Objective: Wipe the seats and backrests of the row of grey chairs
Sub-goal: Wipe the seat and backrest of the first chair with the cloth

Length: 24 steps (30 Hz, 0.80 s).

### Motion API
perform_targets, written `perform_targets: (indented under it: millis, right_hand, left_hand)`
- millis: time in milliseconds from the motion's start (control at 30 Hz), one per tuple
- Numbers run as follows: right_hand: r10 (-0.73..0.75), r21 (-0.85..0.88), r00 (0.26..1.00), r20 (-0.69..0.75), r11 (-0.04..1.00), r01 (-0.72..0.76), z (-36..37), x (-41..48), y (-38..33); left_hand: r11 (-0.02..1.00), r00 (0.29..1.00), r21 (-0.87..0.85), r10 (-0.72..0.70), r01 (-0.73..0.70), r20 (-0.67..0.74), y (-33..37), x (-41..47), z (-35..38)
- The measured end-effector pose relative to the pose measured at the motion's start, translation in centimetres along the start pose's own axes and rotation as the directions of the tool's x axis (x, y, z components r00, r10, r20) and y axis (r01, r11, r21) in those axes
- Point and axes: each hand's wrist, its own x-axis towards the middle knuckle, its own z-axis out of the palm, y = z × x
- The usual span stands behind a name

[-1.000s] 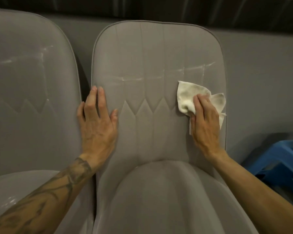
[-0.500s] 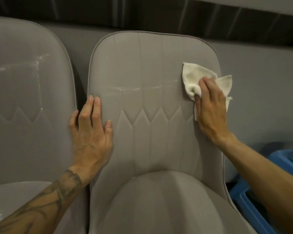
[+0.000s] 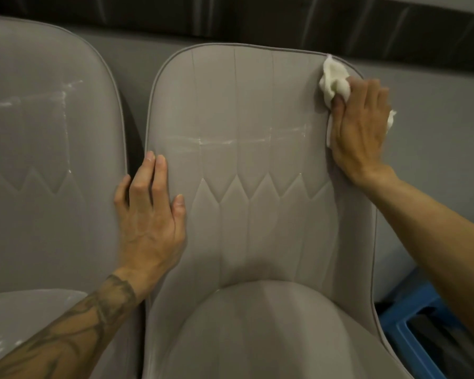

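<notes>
grey wall (image 3: 435,105) behind. flat right-hand fingers (image 3: 374,91) press a crumpled white cloth (image 3: 334,83) onto the padded grey chair backrest (image 3: 246,105), top corner; left-hand fingers (image 3: 148,176) lie relaxed opposite. pale streaks (image 3: 230,140) between them and the seat (image 3: 257,337) likely remain.

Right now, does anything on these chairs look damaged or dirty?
Yes. A whitish streak crosses the backrest being wiped, and similar marks sit on the left chair's backrest. Residue, scuffs or glare: I cannot tell.

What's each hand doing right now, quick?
Left hand: open, flat against the backrest, holding nothing.
Right hand: open, fingers straight, pressing the white cloth onto the backrest's top right corner.
</notes>
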Motion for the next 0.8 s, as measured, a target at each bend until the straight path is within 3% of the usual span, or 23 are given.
perform_targets:
  millis: [100, 267, 467, 667, 800]
  right_hand:
    - [0.025, -0.049, 1.000, -0.005, 0.998, -0.026, 0.0, -1.0, -0.7]
    - [-0.076, -0.138, 0.993, 0.088, 0.987, 0.087, -1.4, -4.2, -0.3]
    - [0.087, -0.190, 0.996, -0.002, 0.978, -0.085, -0.1, -0.2, -1.7]
    - [-0.108, -0.247, 0.989, 0.099, 0.960, 0.130, -1.3, -4.1, -0.9]
    - [0.008, -0.179, 1.000, 0.028, 0.984, -0.003, 0.1, 0.9, -0.7]
  left_hand:
    - [1.000, 1.000, -0.004, 0.003, -0.003, -0.009, -0.2, -0.1, 0.2]
    - [1.000, 1.000, -0.003, 0.011, -0.011, -0.013, -0.3, -0.1, 0.4]
    - [1.000, 1.000, 0.009, 0.016, -0.016, -0.015, -0.5, -0.2, 0.5]
    - [1.000, 1.000, 0.004, 0.009, -0.008, -0.006, -0.4, -0.2, 0.4]
    - [1.000, 1.000, 0.008, 0.011, -0.011, -0.007, -0.4, -0.2, 0.3]
